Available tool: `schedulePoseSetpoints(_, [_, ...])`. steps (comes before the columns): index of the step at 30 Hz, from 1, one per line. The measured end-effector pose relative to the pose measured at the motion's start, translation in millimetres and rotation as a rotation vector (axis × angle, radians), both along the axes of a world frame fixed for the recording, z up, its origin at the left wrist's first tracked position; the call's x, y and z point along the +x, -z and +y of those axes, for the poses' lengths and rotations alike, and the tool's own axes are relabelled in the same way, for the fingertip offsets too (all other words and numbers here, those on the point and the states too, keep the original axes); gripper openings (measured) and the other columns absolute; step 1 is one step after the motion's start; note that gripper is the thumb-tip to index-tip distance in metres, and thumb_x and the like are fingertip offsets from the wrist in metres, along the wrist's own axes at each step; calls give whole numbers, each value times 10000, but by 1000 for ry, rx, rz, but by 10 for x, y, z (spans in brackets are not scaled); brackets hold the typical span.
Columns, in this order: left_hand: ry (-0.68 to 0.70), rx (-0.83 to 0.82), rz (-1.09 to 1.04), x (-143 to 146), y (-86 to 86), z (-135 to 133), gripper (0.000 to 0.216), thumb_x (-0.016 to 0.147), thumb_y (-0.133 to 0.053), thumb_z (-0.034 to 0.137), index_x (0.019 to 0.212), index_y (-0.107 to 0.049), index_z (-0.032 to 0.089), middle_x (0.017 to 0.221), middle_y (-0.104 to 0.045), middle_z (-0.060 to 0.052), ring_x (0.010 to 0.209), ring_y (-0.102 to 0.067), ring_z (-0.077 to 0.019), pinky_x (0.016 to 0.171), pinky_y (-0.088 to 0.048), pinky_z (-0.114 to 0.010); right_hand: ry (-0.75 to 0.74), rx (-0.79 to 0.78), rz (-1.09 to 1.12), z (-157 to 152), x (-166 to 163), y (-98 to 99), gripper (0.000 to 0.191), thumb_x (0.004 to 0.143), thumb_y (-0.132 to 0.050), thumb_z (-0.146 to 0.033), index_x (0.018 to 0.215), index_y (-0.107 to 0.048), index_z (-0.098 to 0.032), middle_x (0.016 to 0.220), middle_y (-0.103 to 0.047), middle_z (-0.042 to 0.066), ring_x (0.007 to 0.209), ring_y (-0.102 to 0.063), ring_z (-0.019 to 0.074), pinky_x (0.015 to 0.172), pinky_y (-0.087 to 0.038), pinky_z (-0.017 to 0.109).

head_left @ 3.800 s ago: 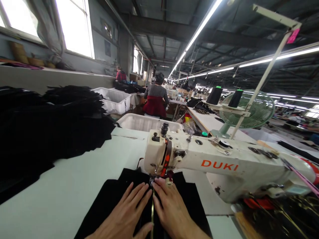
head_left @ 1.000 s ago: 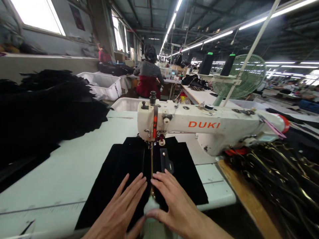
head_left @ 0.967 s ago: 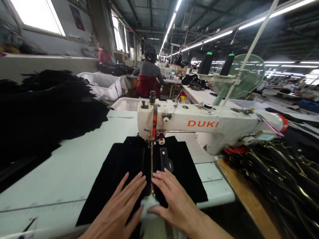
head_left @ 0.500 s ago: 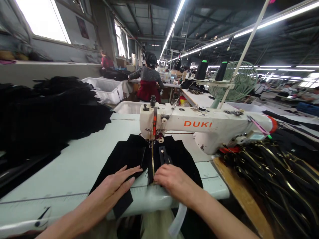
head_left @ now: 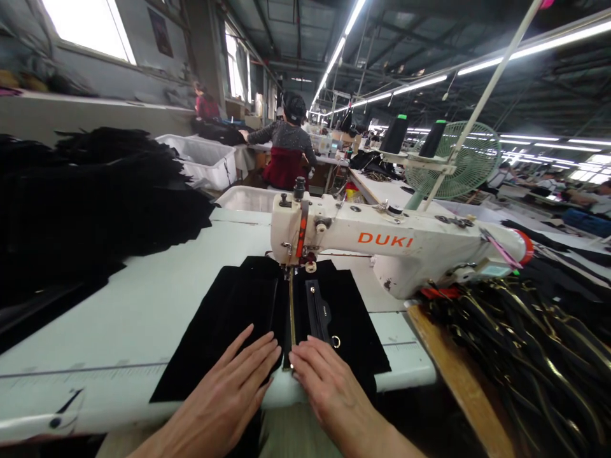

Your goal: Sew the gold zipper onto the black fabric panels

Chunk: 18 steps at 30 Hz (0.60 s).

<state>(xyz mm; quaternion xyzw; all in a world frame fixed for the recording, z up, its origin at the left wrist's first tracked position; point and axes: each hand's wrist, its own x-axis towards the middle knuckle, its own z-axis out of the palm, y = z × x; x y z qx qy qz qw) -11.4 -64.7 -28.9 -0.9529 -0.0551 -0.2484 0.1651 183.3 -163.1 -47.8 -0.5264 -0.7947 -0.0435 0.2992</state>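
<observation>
Both hands have been laid flat again, and the cloth (head_left: 229,318) has been pulled straight since half a second ago.

At the far left, a big dark pile (head_left: 95,203) is heaped on the table (head_left: 119,331). The left hand (head_left: 224,394) is spread wide with its fingers flat. It is pressed on the left half of the cloth, at the near edge, and nothing is gripped in it. Just beside its fingertips, a gold zip (head_left: 292,312) is laid down the middle of the cloth, from the near edge up to the sewing machine (head_left: 382,242). The right hand (head_left: 329,394) is spread flat too and is pressed on the right half, close against the zip. A small ring (head_left: 337,341) can be seen by its fingertips. Further right, dark strips (head_left: 525,356) with gold edges are heaped by a board (head_left: 456,378).

The cloth is judged to be soft, light and floppy, so it could easily be bunched up or slid crooked. The zip is judged to be stiffer and a bit slippery. The cloth is best held down under open palms, close to the zip on both sides, and not pinched at a corner.
</observation>
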Motion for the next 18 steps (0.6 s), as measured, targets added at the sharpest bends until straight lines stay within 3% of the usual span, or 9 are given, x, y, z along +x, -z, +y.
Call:
schedulePoseSetpoints(5, [-16, -47, -93, 25, 120, -48, 377, 908, -403, 34, 1173, -665, 97, 1185, -711, -103, 1160, -641, -219, 1018, -522, -399, 71, -222, 337, -39, -42, 25, 346, 910, -553, -53, 1215, -600, -209, 1166, -606, 69, 1074, -578, 224, 943, -546, 388])
schedulePoseSetpoints(12, [-21, -29, -151, 69, 101, -135, 419, 891, -350, -11, 1098, -690, 117, 1128, -738, -61, 1070, -686, -190, 933, -570, -299, 149, -336, 333, -80, -62, 7, 433, 844, -596, -3, 1226, -610, -206, 1237, -603, 79, 1160, -559, 254, 1023, -509, 468])
schedulePoseSetpoints(15, [-29, 13, -91, 78, 25, -150, 526, 801, -284, -77, 1084, -685, 112, 1117, -741, -72, 1010, -712, -192, 853, -601, -296, 168, -312, 311, -62, -23, 7, 426, 845, -646, -42, 1236, -620, -210, 1276, -611, 78, 1221, -542, 270, 1061, -485, 506])
schedulePoseSetpoints(18, [-36, 34, -104, 83, -14, -154, 543, 774, -264, -103, 1049, -682, 108, 1075, -753, -71, 955, -728, -180, 831, -603, -283, 128, -182, 281, -17, -6, 61, 310, 887, -612, -65, 1150, -668, -221, 1187, -667, 63, 1167, -588, 258, 1078, -459, 548])
